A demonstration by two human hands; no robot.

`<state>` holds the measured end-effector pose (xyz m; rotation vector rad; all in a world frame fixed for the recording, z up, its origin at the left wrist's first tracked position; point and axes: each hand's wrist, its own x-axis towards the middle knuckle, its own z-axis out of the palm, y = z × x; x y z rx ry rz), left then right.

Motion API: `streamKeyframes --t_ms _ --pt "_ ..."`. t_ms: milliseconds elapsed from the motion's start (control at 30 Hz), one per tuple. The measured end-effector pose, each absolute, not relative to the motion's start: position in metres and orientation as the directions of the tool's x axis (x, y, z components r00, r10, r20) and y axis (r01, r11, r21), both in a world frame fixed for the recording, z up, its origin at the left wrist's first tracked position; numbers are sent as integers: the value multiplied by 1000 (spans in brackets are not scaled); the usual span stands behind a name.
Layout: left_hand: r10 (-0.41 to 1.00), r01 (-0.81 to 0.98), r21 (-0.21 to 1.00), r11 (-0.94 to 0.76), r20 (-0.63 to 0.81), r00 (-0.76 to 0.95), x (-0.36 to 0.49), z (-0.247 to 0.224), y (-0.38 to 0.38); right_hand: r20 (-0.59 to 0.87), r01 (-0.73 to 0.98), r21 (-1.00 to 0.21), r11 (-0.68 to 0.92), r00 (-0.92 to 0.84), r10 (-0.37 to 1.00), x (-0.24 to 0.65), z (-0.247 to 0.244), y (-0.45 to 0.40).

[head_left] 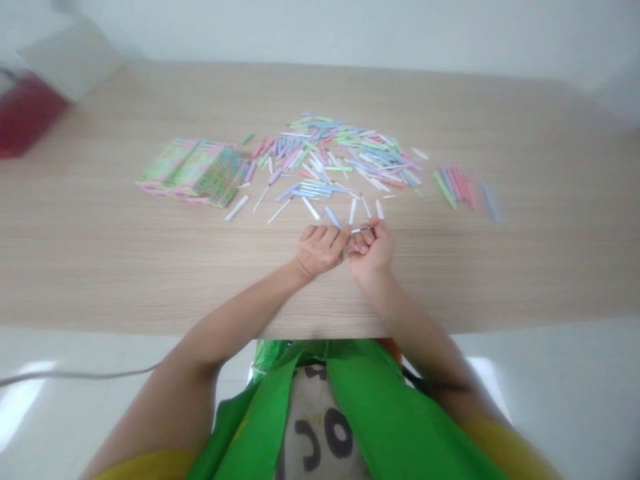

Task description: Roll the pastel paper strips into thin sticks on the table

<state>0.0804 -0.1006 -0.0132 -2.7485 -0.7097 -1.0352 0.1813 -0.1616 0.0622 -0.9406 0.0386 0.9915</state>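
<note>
My left hand (323, 250) and my right hand (373, 250) are close together near the front of the wooden table (540, 267). A thin white stick with a dark end (361, 230) spans the gap between them, pinched by the fingers of both hands. Just beyond my hands lie a white piece (353, 211), another white piece (379, 209) and a blue piece (333, 217). Farther back spreads a loose pile of pastel sticks (370, 157) in white, blue, green, pink and purple.
Green and pink printed packs (193, 170) lie left of the pile. Several pink sticks (463, 187), a green stick (445, 190) and a blurred blue piece (491, 202) are at the right. A red object (30, 113) stands at the far left, beside a pale panel (73, 57).
</note>
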Motion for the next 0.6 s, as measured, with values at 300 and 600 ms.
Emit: streamKeyframes --t_ms 300,600 --pt "435 503 85 -860 637 636 81 -11 -102 -409 -703 -664 257 628 662 172 54 -159" --pt "410 544 60 -837 727 551 77 -11 -97 -332 -610 -767 199 643 690 160 42 -158"
